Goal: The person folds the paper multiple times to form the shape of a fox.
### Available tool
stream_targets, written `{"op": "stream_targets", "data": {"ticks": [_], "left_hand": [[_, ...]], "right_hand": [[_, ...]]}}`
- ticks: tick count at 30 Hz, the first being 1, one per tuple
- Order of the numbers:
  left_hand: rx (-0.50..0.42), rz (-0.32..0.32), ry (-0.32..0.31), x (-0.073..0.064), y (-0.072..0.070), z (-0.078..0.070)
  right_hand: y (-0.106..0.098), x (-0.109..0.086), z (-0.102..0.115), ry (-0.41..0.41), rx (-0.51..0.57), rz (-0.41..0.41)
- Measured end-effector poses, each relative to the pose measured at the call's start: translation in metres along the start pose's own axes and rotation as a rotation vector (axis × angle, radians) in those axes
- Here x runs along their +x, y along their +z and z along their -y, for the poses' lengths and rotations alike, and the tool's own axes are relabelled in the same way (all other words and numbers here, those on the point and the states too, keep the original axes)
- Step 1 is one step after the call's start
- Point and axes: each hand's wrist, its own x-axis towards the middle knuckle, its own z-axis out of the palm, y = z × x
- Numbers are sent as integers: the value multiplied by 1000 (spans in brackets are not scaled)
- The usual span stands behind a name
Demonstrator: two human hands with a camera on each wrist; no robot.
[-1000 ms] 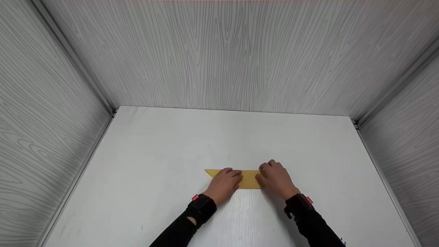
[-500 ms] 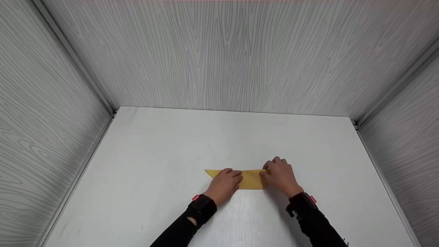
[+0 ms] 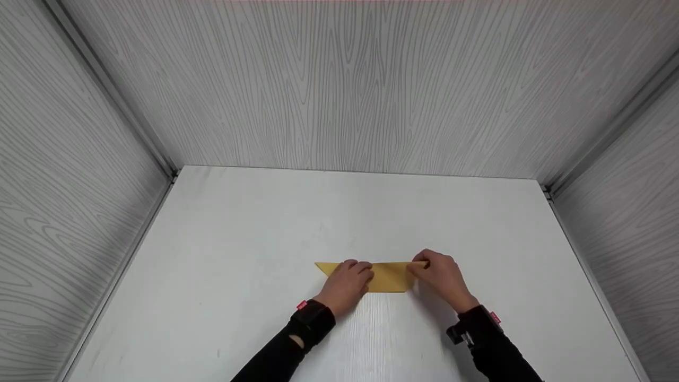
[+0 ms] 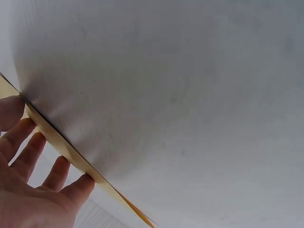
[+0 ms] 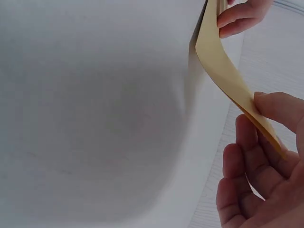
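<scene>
A folded strip of yellow paper [image 3: 390, 277] with a pointed left end lies across the white table in the head view. My left hand [image 3: 347, 286] rests on its left part; in the left wrist view its spread fingertips press along the paper [image 4: 78, 158]. With thumb and fingers, my right hand [image 3: 443, 278] pinches the strip's right end. The right wrist view shows that end of the paper [image 5: 216, 61] bent up off the table, its layers slightly parted at the tip. The thumb [image 5: 280, 107] lies on one face, fingers behind the other.
The white tabletop [image 3: 254, 223] spreads around the paper. Wood-grain panels enclose it: a back panel [image 3: 339, 90], a left panel [image 3: 69, 212] and a right panel [image 3: 626, 223]. Black bands [image 3: 313, 322] circle both wrists.
My right hand has slid rightward along the paper to its end and now lifts that end in a pinch. My left hand stays in place.
</scene>
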Motion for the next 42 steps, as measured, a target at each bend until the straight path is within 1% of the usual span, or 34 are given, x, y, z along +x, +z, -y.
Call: {"op": "stream_targets", "data": {"ticks": [3,7,9,12,17,19,21,23,26,28,31,35,42], "left_hand": [[5,-4,-4,0,0,0],[2,14,-18,1,0,0],[-3,30,-27,1,0,0],[-3,46,-34,2,1,1],[9,55,-32,3,1,2],[13,55,-31,4,1,2],[9,59,-34,4,1,2],[5,64,-36,4,1,2],[3,65,-39,4,1,2],[19,58,-32,4,2,2],[48,39,-20,4,2,2],[54,27,-18,4,2,1],[41,27,-18,5,0,-1]], "right_hand": [[1,-4,-1,-11,44,-2],[5,-7,0,-33,65,6],[8,-9,0,-60,75,9],[11,-13,1,-142,78,18],[18,-19,0,-326,46,46],[22,-20,0,-378,24,63],[24,-21,1,-408,11,86],[27,-21,2,-420,1,119],[29,-23,5,-402,-3,187],[29,-24,6,-395,-9,231],[30,-25,8,-394,-22,275],[31,-26,10,-412,-49,295],[34,-29,11,-447,-78,295]]}}
